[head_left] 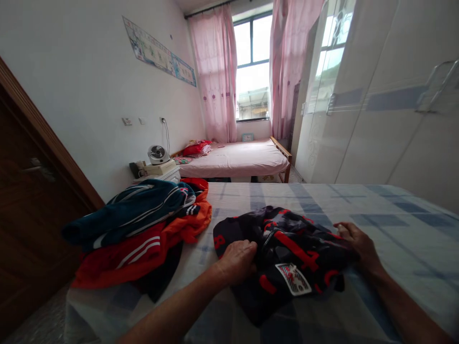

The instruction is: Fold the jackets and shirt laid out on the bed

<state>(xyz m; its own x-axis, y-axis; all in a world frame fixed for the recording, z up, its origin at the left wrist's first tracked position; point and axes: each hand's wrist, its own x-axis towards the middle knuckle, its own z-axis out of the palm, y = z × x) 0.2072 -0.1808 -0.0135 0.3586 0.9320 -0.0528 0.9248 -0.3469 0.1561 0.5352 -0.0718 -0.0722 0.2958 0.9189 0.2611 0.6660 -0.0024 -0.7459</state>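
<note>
A black and grey jacket (283,243) with red figures, a zip and a white patch lies bunched on the checked bedsheet (315,315). My left hand (238,260) is closed on the jacket's left part, beside the zip. At its right edge, my right hand (356,243) grips the fabric with curled fingers; part of the grip is hidden. To the left sits a pile of clothes: a teal garment (139,205) with white stripes lies on top of red and orange garments (139,253), with dark cloth under them.
Beyond this bed stands a second bed (240,160) with a pink sheet and bundled bedding. A small fan (158,154) rests on a bedside cabinet (168,173). White wardrobes (376,105) line the right side; a brown door (32,215) is at left.
</note>
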